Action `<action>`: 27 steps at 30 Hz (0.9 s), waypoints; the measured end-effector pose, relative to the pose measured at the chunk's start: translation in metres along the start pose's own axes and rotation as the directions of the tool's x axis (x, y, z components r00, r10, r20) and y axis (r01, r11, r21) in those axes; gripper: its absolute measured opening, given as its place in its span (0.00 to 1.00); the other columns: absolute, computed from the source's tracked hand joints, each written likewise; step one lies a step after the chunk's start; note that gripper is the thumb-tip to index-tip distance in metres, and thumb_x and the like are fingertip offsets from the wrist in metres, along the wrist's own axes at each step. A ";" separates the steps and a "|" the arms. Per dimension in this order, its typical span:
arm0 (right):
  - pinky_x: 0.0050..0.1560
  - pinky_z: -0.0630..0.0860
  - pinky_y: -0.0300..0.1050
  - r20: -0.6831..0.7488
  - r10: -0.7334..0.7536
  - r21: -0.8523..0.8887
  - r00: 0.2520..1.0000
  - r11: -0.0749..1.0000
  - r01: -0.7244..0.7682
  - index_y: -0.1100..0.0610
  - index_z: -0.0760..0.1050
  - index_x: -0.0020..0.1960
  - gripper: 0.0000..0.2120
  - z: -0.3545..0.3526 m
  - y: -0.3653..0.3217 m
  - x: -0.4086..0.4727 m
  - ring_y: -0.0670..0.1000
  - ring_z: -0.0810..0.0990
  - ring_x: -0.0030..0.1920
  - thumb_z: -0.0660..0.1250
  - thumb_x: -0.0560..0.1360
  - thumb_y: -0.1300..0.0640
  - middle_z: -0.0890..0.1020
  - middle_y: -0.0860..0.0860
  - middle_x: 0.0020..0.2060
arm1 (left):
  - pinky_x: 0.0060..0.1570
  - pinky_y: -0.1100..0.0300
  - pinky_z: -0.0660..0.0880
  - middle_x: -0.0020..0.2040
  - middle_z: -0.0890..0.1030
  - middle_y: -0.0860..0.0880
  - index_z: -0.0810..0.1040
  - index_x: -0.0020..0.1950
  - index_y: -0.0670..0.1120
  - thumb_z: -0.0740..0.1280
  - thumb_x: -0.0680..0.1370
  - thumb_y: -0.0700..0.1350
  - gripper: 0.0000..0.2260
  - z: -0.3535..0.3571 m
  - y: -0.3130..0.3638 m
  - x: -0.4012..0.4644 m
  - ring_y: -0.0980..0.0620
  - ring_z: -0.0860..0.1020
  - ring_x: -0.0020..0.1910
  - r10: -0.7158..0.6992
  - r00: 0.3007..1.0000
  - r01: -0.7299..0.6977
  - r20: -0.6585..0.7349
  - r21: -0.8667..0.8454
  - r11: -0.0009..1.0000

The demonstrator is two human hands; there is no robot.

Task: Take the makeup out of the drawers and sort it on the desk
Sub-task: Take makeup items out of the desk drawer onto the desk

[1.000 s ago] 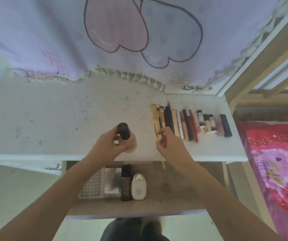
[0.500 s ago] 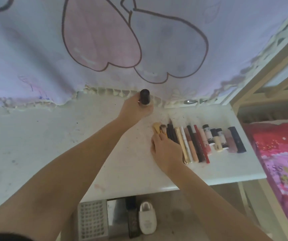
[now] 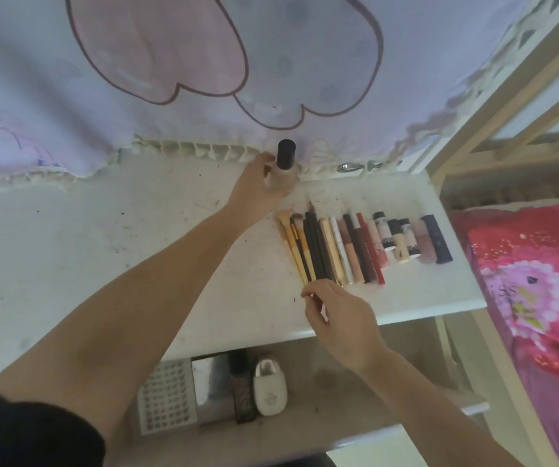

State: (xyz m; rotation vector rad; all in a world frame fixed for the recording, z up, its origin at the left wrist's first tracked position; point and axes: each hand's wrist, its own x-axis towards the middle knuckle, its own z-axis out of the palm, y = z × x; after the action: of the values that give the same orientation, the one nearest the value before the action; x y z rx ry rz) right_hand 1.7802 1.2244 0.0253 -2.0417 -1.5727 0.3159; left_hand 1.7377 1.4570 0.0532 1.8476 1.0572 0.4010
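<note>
Bottle (image 3: 282,170) with a black cap is standing upright at the far edge of the white surface (image 3: 86,251), against the fringe of the hanging curtain (image 3: 170,62); the left hand (image 3: 258,190) is gripping its pale body from the left. Right hand (image 3: 342,315) is hovering over the near edge of the surface, its fingers pinching the near end of a thin reddish stick (image 3: 317,303). Just beyond it, a row of makeup (image 3: 362,246), brushes at the left and tubes at the right, is lying side by side. Below the surface, an open drawer (image 3: 338,429) is holding a white perforated tray (image 3: 165,396), a dark box (image 3: 242,387) and a white oval case (image 3: 269,387). Red bedding (image 3: 534,281) is lying at the right.
</note>
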 end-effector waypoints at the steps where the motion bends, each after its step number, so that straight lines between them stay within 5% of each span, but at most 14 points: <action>1: 0.32 0.75 0.33 0.087 -0.028 0.011 0.996 1.000 0.028 0.53 0.76 0.49 0.03 0.002 -0.001 -0.012 0.40 0.74 0.30 0.64 0.76 0.56 0.81 0.45 0.40 | 0.50 0.62 0.69 0.51 0.75 0.50 0.70 0.62 0.45 0.68 0.75 0.48 0.18 -0.004 -0.004 -0.018 0.55 0.74 0.49 0.017 0.998 -0.017 -0.060 0.009 1.000; 5: 0.43 0.75 0.43 0.516 0.010 -0.050 0.856 0.999 0.018 0.50 0.72 0.53 0.10 0.031 0.003 -0.059 0.49 0.79 0.43 0.54 0.79 0.49 0.79 0.47 0.47 | 0.40 0.71 0.71 0.43 0.76 0.57 0.71 0.49 0.56 0.63 0.78 0.40 0.10 -0.007 -0.040 -0.139 0.61 0.75 0.41 0.107 0.969 -0.106 -0.221 0.015 0.994; 8: 0.49 0.72 0.45 0.640 0.138 -0.100 0.756 0.990 -0.095 0.51 0.69 0.62 0.13 0.066 0.008 -0.075 0.54 0.77 0.52 0.54 0.80 0.50 0.75 0.52 0.57 | 0.35 0.72 0.70 0.38 0.76 0.61 0.72 0.46 0.60 0.63 0.77 0.40 0.12 0.008 -0.085 -0.239 0.63 0.75 0.36 0.032 0.995 -0.024 -0.094 0.080 0.997; 11: 0.57 0.74 0.51 0.653 0.204 -0.080 0.729 0.976 -0.201 0.52 0.60 0.71 0.21 0.096 0.011 -0.074 0.57 0.72 0.61 0.57 0.79 0.53 0.66 0.55 0.66 | 0.44 0.70 0.69 0.49 0.81 0.54 0.77 0.55 0.51 0.63 0.78 0.42 0.08 0.033 -0.133 -0.280 0.63 0.75 0.43 -0.053 0.992 0.017 0.117 0.290 0.957; 15: 0.61 0.69 0.48 0.643 0.223 -0.084 0.733 0.972 -0.222 0.54 0.58 0.73 0.23 0.120 0.012 -0.067 0.58 0.67 0.66 0.58 0.79 0.54 0.64 0.57 0.69 | 0.62 0.56 0.66 0.70 0.66 0.46 0.61 0.74 0.46 0.59 0.78 0.45 0.24 0.058 -0.173 -0.256 0.47 0.66 0.67 -0.179 0.978 0.093 0.110 0.539 0.837; 21: 0.62 0.70 0.47 0.640 0.198 -0.050 0.742 0.975 -0.217 0.56 0.61 0.70 0.23 0.129 0.015 -0.069 0.57 0.68 0.65 0.61 0.78 0.55 0.65 0.57 0.68 | 0.56 0.51 0.68 0.69 0.64 0.41 0.57 0.73 0.43 0.57 0.75 0.44 0.26 0.088 -0.190 -0.229 0.41 0.64 0.66 -0.239 0.968 0.093 0.077 0.774 0.626; 24: 0.57 0.73 0.47 0.627 0.212 0.016 0.750 0.959 -0.284 0.56 0.61 0.69 0.22 0.126 0.013 -0.071 0.58 0.74 0.60 0.63 0.77 0.57 0.70 0.58 0.64 | 0.59 0.51 0.67 0.70 0.64 0.42 0.63 0.70 0.46 0.60 0.74 0.45 0.24 0.092 -0.194 -0.238 0.41 0.63 0.68 -0.143 0.981 -0.010 0.131 0.771 0.636; 27: 0.48 0.74 0.45 0.626 0.232 0.051 0.745 0.940 -0.336 0.56 0.61 0.66 0.20 0.123 0.011 -0.071 0.58 0.78 0.54 0.62 0.77 0.58 0.76 0.58 0.58 | 0.59 0.51 0.68 0.70 0.64 0.43 0.62 0.71 0.46 0.61 0.74 0.44 0.25 0.085 -0.188 -0.237 0.42 0.63 0.68 -0.158 0.983 0.042 0.094 0.721 0.692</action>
State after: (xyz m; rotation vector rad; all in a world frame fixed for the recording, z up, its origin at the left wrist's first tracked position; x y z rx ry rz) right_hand 1.7078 1.1884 -0.0920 -2.1639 -1.4878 1.3018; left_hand 1.5633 1.2541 -0.1120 2.4376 1.3163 -0.2805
